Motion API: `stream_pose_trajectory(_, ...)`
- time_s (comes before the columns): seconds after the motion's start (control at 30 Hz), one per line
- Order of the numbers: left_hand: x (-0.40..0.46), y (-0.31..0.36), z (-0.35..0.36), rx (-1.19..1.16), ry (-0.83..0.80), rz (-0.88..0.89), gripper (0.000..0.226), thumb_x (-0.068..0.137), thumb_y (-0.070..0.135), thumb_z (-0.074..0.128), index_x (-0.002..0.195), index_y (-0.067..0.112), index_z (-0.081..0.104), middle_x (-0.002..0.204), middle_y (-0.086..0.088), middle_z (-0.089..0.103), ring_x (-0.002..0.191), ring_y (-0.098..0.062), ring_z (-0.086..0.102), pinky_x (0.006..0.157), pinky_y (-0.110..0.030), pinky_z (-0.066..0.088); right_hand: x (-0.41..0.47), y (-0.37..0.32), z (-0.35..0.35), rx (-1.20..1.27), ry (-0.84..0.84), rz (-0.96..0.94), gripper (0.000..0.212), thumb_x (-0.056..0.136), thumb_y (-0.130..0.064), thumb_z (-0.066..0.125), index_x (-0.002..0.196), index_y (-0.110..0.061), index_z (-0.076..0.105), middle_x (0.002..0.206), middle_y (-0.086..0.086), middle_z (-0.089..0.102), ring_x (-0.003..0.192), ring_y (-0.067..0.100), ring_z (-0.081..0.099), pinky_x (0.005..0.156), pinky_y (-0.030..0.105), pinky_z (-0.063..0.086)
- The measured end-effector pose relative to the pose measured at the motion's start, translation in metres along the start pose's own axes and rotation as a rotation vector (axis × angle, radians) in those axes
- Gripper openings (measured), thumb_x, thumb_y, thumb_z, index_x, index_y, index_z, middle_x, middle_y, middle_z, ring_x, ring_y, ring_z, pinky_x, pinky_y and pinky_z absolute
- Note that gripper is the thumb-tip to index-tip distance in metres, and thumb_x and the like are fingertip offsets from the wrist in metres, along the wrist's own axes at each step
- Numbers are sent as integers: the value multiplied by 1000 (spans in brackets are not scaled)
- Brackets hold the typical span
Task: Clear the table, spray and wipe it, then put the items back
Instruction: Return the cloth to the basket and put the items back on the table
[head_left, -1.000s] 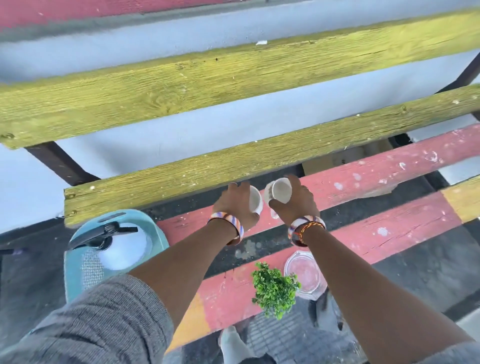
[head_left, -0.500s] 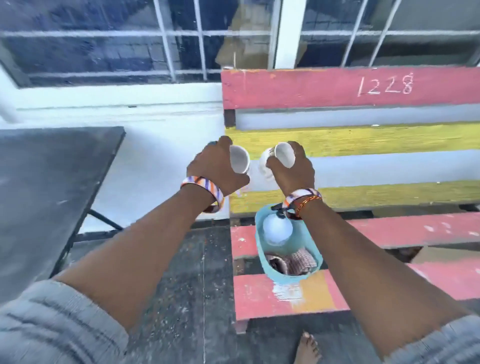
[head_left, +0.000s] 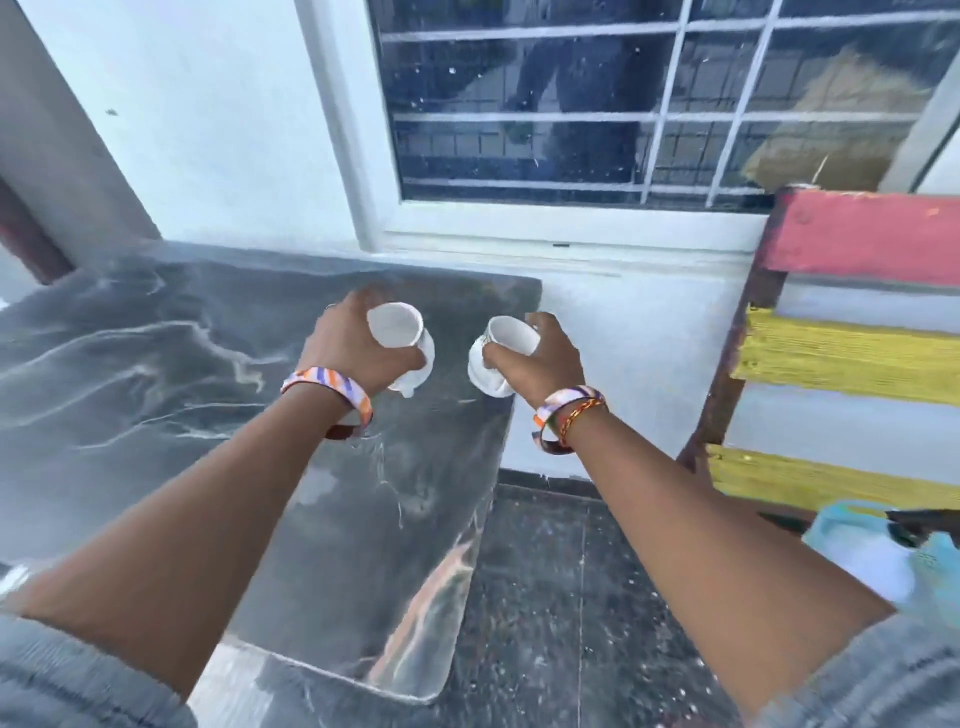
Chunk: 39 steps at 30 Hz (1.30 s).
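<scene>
Holding both arms stretched forward at about the same height, I have my left hand (head_left: 349, 349) wrapped around a small white cup (head_left: 402, 347) and my right hand (head_left: 540, 358) wrapped around a second white cup (head_left: 500, 354), fingers curled round each one from the outer side so the two cups face each other with a gap between them. Both cups are tilted, their open mouths turned up toward the camera, and I cannot tell whether anything is inside. Each wrist carries a striped bangle (head_left: 332, 392), and the right wrist also has a braided thread band (head_left: 582, 413) just beside its bangle. The left cup hangs above the dark, streaked table (head_left: 156, 364), over its far right part; the right cup sits just past the table's right edge, over the pale wall behind. The tabletop looks glossy, with pale smears across it and reflections near its front right corner. Grey sleeves (head_left: 78, 680) cover both upper arms at the bottom of the view. To the right stands a slatted bench (head_left: 857, 353) in red and yellow, well apart from the cups, and a light blue container (head_left: 852, 525) shows at the right edge beside my right forearm. A barred window (head_left: 649, 104) fills the wall above, and dark speckled floor (head_left: 545, 597) lies between table and bench.
</scene>
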<state>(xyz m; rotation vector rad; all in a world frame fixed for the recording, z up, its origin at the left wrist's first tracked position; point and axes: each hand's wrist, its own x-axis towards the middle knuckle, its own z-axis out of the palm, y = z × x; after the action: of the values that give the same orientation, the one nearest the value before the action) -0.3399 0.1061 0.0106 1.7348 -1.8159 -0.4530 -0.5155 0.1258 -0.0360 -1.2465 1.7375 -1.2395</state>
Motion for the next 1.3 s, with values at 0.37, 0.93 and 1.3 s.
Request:
stream_pose_trajectory(0.37,161,-127,-27,-11,-156,-14,51,73,27,73,118,10,56,121,-13,60,111,-33,56,82,-27,38,92,-43,183,120,37,180,61,70,-27,76,121,-17,43,105,-2,50,94,21,53,77,27,43)
stream_pose_trajectory(0.93,410,-390,-143,32,-153,-5,51,73,29,72,119,14,56,123,-14,59,113,-33,55,91,-35,45,203,-127,504,-90,224,159,61,68,-27,77,117,-23,41,112,5,61,108,33,53,79,32,46)
stream_pose_trajectory(1.3,538,-477,-176,-19,-92,-74,59,77,29,70,127,8,46,128,-19,54,116,-38,52,94,-40,44,301,-191,652,-59,94,217,45,81,-24,66,122,-12,53,130,9,53,120,27,51,98,31,45)
